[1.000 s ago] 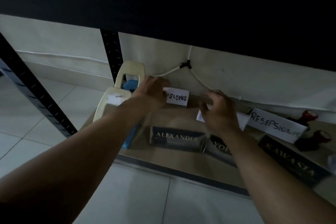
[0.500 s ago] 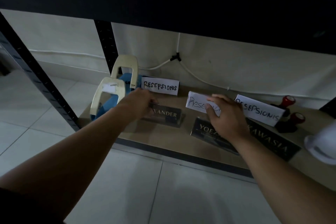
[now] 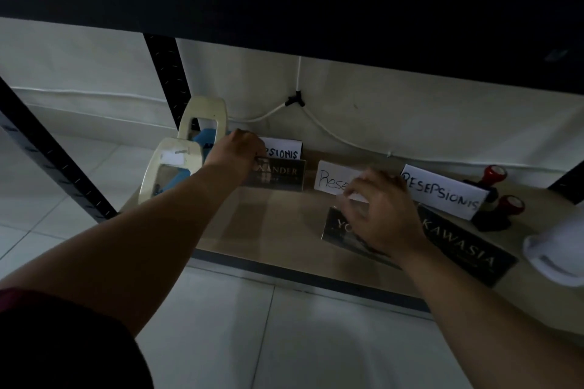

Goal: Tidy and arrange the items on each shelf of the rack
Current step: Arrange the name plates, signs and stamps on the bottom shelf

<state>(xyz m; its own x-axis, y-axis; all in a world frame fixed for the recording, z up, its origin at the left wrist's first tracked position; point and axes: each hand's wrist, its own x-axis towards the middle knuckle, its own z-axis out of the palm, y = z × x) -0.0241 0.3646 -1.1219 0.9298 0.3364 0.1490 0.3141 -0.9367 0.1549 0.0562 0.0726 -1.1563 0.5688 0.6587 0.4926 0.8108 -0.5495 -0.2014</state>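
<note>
Shelf (image 3: 278, 230): lowest board of the rack, just above the tiled floor.
Right hand (image 3: 384, 215): fingers curled over the dark nameplate (image 3: 336, 226), touching the white card (image 3: 331, 178) behind it.
Left hand (image 3: 238, 151): pinches the top of the ALEXANDER plate (image 3: 281, 172); hands well apart.
Far row: RESEPSIONIS cards (image 3: 442, 191), two red stamps (image 3: 494, 174) at right.

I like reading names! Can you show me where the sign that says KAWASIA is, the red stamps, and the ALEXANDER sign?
KAWASIA nameplate (image 3: 464, 249): head view, on its dark front face, among the letters.
Red stamps (image 3: 495, 174): head view, on the red top of the farther stamp.
ALEXANDER nameplate (image 3: 284, 174): head view, on its lettered front, right of the left hand.
</note>
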